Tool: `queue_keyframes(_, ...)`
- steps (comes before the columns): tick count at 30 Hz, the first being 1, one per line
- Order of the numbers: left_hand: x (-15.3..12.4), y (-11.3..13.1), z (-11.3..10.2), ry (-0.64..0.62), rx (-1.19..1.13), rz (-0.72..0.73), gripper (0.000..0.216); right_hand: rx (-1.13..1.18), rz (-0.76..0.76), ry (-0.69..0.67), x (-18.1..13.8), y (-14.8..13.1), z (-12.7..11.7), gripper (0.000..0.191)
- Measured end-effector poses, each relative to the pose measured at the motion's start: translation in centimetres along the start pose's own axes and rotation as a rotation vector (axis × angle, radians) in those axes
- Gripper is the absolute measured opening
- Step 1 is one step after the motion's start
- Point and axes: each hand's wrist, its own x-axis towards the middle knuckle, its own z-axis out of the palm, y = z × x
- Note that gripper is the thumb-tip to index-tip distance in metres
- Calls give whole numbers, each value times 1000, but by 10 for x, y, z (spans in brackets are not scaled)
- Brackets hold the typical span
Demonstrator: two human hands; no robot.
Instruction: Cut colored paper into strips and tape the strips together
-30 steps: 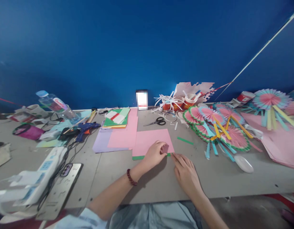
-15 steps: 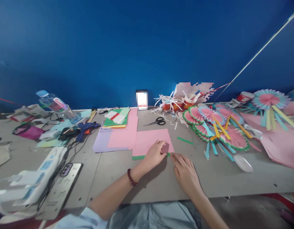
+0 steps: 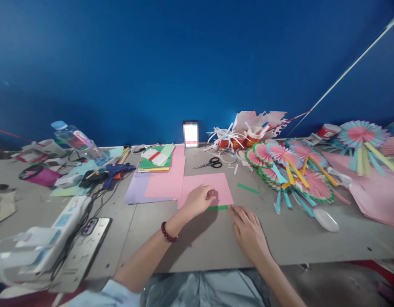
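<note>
A pink sheet of paper [image 3: 197,183] lies on the table in front of me, with a green paper strip [image 3: 220,208] along its near edge. My left hand [image 3: 198,199] is over the sheet's lower part, fingers curled in; whether anything is between them is hidden. My right hand [image 3: 248,228] lies low on the table, its fingers stretched out and their tips touching the strip's right end at the sheet's corner. Part of the strip is hidden behind my left hand and wrist. Another green strip [image 3: 248,188] lies loose to the right.
Black-handled scissors [image 3: 214,162] lie beyond the sheet. Left are stacked coloured papers [image 3: 156,157], a glue gun [image 3: 115,170], a bottle [image 3: 78,140], a power strip [image 3: 62,230] and a phone [image 3: 83,251]. Right are folded paper fans [image 3: 312,185] and a white computer mouse [image 3: 326,219].
My left hand has slid left along the sheet's near edge, away from my right fingertips, uncovering more green strip. My right hand has stayed at the corner.
</note>
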Motion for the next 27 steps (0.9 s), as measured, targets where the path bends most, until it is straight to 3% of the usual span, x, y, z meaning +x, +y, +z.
queue_keyframes(6,-16,12,4,-105,270,160,23,6,11,-12,1,-2,-3,50)
queue_keyframes(10,-35,16,19,-46,470,250,29,16,12,0,1,-2,-3,47)
queue_keyframes(21,-57,3,42,58,628,310,36,9,2,-7,1,-3,-5,46)
queue_keyframes(27,-60,-4,45,109,570,338,29,8,0,-27,0,-2,-4,46)
